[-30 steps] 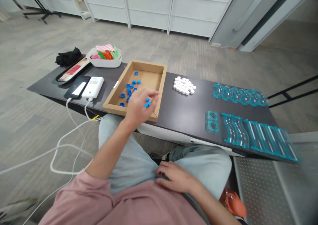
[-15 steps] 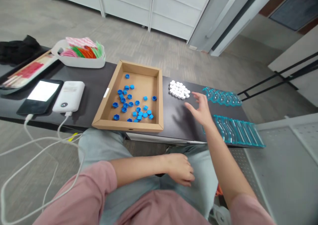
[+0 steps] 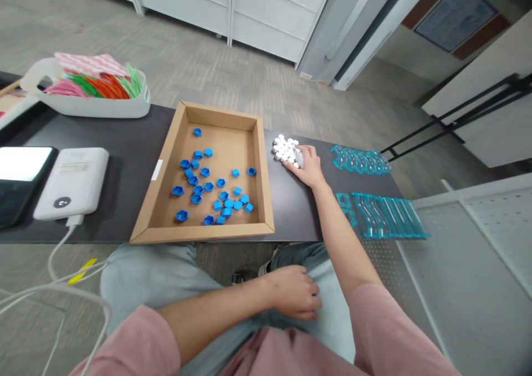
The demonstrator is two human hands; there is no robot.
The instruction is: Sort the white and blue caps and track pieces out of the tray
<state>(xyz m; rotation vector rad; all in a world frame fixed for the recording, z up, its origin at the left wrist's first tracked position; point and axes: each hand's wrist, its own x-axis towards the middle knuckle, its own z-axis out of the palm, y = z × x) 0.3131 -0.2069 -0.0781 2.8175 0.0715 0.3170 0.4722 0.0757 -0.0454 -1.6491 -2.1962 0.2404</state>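
Note:
My right hand [image 3: 306, 165] reaches over the near right edge of a cluster of small white hexagonal pieces [image 3: 283, 148] on the dark table. Its thumb and fingers are apart around that edge; the fingertips partly cover some pieces. My left hand [image 3: 294, 292] rests on my lap with the fingers curled in and nothing seen in it. Left of the white cluster stands a shallow cardboard box [image 3: 266, 199]. Small blue angular pieces [image 3: 196, 199] lie scattered in it, several showing hollow tops.
Two groups of clear teal plastic parts lie at right: curved ones [image 3: 361, 160] behind, long ones [image 3: 390, 216] at the front edge. A white power bank [image 3: 77, 179] with a cable, a phone [image 3: 25, 182] and a white basket [image 3: 100, 107] of coloured strips stand at left.
My right hand has moved left and down onto the edge of the white cluster. My left hand stays on my lap. The view has shifted slightly.

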